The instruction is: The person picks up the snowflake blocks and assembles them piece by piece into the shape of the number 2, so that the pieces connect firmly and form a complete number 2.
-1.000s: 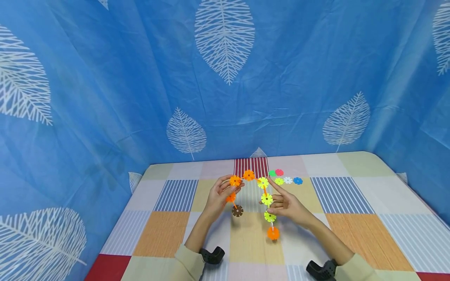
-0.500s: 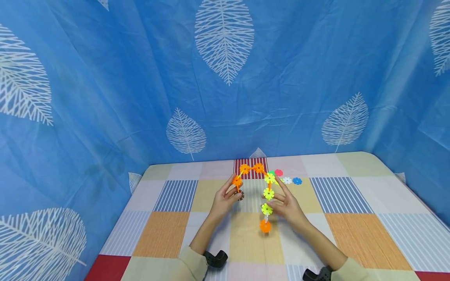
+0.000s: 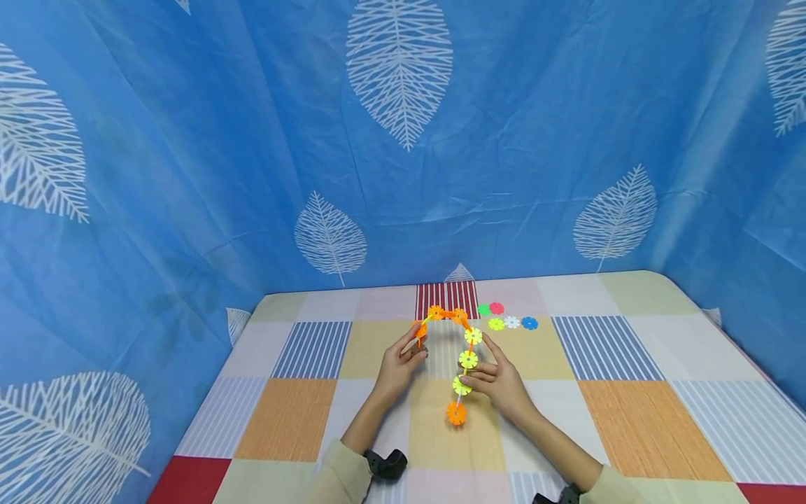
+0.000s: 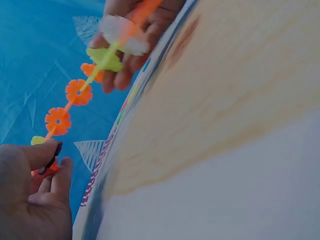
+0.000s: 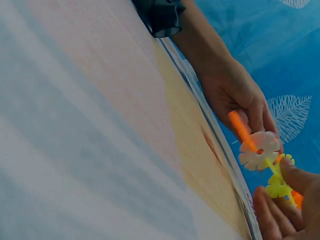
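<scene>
A chain (image 3: 468, 359) of bright plastic-looking discs is held in the air above the counter (image 3: 655, 430), bent like an arch. The discs are flat and round, with notches around the edge like flower petals, and a small hole shows in the middle of several. Orange and yellow ones follow each other, and an orange disc (image 3: 456, 414) hangs at the near end. A whitish disc (image 5: 262, 155) is joined beside it.

The left hand (image 3: 397, 369) is nearly closed, pinching a dark disc (image 4: 56, 151) at the other end between thumb and fingers. The right hand (image 3: 506, 390) is partly closed; its thumb and fingers grip the yellow part, while the forefinger reaches along the chain.

Behind the right hand, five loose discs (image 3: 512, 322), green, pink, yellow, white and blue, lie on a patchwork cloth of plain, striped and wood-like squares. Farther back hangs a creased blue curtain (image 3: 516, 140) with white leaf prints.
</scene>
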Demonstrator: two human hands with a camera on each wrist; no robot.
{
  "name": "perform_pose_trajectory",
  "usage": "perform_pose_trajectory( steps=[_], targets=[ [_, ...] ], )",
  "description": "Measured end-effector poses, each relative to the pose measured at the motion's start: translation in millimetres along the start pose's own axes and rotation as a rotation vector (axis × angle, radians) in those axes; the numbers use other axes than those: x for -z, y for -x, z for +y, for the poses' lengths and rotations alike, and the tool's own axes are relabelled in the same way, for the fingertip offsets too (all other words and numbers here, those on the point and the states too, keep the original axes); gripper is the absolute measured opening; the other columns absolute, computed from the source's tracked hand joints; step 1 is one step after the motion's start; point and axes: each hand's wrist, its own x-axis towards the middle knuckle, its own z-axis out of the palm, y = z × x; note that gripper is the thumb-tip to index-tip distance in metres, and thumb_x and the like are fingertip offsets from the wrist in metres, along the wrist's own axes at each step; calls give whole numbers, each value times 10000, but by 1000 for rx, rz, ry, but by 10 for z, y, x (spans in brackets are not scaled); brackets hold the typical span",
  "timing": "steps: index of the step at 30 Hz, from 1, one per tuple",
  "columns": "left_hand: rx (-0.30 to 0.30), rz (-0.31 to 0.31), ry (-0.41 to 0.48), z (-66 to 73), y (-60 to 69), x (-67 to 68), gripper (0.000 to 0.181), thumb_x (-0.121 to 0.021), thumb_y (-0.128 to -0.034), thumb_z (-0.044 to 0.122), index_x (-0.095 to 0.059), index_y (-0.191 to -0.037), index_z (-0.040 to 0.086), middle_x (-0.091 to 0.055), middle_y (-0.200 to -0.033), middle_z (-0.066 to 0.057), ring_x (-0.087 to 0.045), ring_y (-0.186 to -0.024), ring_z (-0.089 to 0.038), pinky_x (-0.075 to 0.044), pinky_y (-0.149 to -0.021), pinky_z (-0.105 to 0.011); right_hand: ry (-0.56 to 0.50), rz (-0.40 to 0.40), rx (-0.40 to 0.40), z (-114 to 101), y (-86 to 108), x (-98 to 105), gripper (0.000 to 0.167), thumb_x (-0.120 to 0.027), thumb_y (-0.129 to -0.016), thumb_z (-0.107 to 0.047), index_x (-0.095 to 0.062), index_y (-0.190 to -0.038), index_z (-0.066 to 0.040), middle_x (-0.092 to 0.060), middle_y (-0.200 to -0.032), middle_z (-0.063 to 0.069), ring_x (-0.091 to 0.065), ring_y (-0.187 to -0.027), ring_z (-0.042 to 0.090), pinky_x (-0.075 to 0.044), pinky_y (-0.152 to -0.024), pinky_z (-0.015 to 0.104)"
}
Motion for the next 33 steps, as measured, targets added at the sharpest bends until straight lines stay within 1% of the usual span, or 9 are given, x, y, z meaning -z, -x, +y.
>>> perform_pose_trajectory(
  steps=[2, 5, 9, 12, 17, 22, 25, 28, 33],
  targets=[
    [9, -2, -21, -32, 2, 19, 574, -530, -880, -100, -336, -1411, 5, -304, -1423, -238, -389, -1232, -400, -434, -908, -252, 117, 23, 16, 24, 2, 3, 918, -765, -743, -95, -204, -1469, -83, -665, -992, 186, -662, -841, 214, -527, -741, 263],
    [20, -6, -58, -48, 2, 40, 576, -533, -867, -123, -337, -1400, -25, -304, -1412, -266, -392, -1222, -408, -435, -905, -257, 299, 74, 44, 40, -2, 9, 874, -789, -721, -192, -302, -1433, -47, -671, -1001, 139, -609, -796, 187, -503, -703, 231],
    [31, -3, -160, 71, 50, 17, 546, -543, -846, -147, -351, -1355, -106, -324, -1374, -308, -401, -1207, -415, -420, -922, -291, 449, 107, 70, 57, -14, 12, 759, -798, -706, -254, -462, -1336, 5, -659, -1000, 91, -475, -765, 166, -417, -640, 232],
    [33, 2, -253, 80, 68, 12, 531, -563, -834, -138, -368, -1328, -135, -360, -1338, -328, -425, -1192, -414, -416, -933, -314, 496, 116, 87, 73, -21, 10, 669, -799, -705, -251, -544, -1263, 15, -660, -985, 69, -441, -752, 160, -389, -631, 237],
    [41, 7, -409, -98, 33, 59, 553, -633, -841, -22, -405, -1342, -70, -439, -1310, -280, -489, -1158, -355, -425, -934, -322, 565, 142, 133, 87, -23, 5, 600, -808, -693, -255, -608, -1206, -15, -634, -934, 50, -424, -744, 155, -366, -630, 259],
    [24, 40, -612, -81, 34, 60, 578, -700, -822, 132, -464, -1333, -1, -495, -1292, -211, -490, -1167, -315, -420, -947, -367, 604, 149, 176, 86, -18, 0, 573, -801, -700, -276, -625, -1188, -32, -632, -988, 80, -428, -746, 162, -362, -629, 276],
    [5, 53, -701, -67, 34, 59, 579, -714, -814, 169, -487, -1322, 10, -496, -1287, -210, -474, -1177, -337, -410, -955, -411, 609, 154, 188, 85, -12, -1, 569, -798, -705, -271, -623, -1187, -26, -633, -1023, 89, -435, -750, 161, -372, -631, 276],
    [6, 66, -740, -60, 39, 58, 566, -718, -811, 182, -508, -1307, 11, -473, -1289, -225, -461, -1169, -376, -392, -962, -462, 613, 153, 189, 91, -12, 0, 566, -801, -702, -262, -624, -1187, -30, -632, -1023, 84, -438, -751, 161, -376, -634, 277],
    [14, 102, -740, -55, 63, 57, 552, -711, -813, 203, -522, -1295, 8, -429, -1310, -240, -431, -1175, -419, -362, -965, -524, 609, 128, 171, 68, -14, 23, 597, -801, -697, -293, -616, -1195, -20, -629, -1005, 75, -439, -727, 156, -372, -610, 267]
  ],
)
